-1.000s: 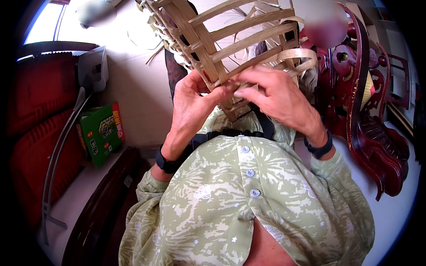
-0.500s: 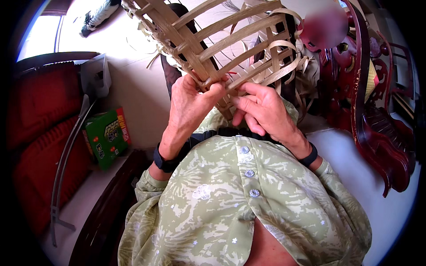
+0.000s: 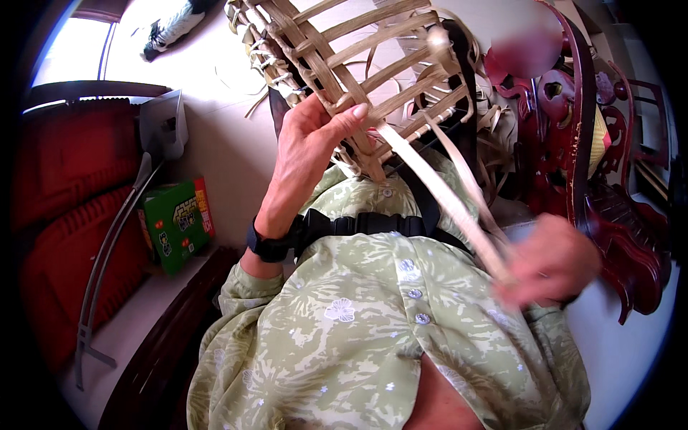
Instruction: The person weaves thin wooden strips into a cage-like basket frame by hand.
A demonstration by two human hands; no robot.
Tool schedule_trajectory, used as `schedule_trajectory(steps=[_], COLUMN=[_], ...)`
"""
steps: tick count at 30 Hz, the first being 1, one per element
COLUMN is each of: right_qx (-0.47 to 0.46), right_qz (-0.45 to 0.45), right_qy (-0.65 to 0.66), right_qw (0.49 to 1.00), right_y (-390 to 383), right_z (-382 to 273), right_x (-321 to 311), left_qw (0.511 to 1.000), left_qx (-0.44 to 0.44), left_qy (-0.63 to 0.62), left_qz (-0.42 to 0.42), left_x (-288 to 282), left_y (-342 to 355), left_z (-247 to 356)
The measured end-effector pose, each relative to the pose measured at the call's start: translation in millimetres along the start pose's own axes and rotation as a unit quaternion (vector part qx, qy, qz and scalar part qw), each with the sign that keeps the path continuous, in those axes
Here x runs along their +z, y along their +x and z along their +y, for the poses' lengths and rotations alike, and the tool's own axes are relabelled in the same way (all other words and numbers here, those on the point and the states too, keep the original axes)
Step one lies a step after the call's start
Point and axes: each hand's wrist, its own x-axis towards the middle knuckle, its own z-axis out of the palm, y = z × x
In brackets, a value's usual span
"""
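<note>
A loosely woven basket [image 3: 322,66] of flat tan strips stands tilted over my lap, its side laced with pale cord. My left hand [image 3: 304,147] grips its near corner, with the thumb lying on top of the weave and the fingers behind. From that corner a long pale weaving strip [image 3: 446,190] runs taut down to the right. My right hand [image 3: 548,261], smeared by motion, grasps the strip's far part out by my right side. Beside it, a second length of strip loops back to the basket.
Carved dark red wooden furniture [image 3: 582,129] stands at the right. More loose strips [image 3: 494,118] lie near it. On the left are red cushioned seating [image 3: 72,251], a grey metal stand [image 3: 97,272] and a green box [image 3: 174,226]. A black-and-white object [image 3: 168,32] lies on the floor far left.
My right hand has swung from the basket corner down and right, drawing the strip out taut. My left hand stays at the corner, and the basket has shifted slightly right.
</note>
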Motion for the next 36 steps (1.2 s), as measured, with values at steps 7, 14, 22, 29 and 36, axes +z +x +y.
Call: schedule_trajectory(steps=[7,14,22,29,36], right_qx=[-0.053,0.234,0.217,0.198,-0.216], right_qz=[-0.019,0.319,0.585,0.366,0.44], right_qy=[-0.164,0.089,0.012,-0.075,0.408], right_qw=[0.985,0.914,0.781,0.906,0.77], right_y=[-83.8,-82.4,43.0,120.1,-14.0], right_z=[-52.7,12.2,78.4,91.2,48.3], right_x=[-27.2,23.8,14.7,27.9,-3.4], left_qw=[0.997,0.997,0.999,0.998,0.994], left_qx=[-0.01,-0.011,0.003,0.016,0.042], left_qy=[-0.071,-0.067,-0.021,-0.058,-0.096], left_qz=[0.003,0.038,0.037,0.028,0.041], left_x=[8.5,7.4,9.6,12.6,10.3], left_y=[-1.8,0.1,2.8,-2.8,5.8], left_z=[-11.3,-15.7,-15.7,-21.2,-21.5])
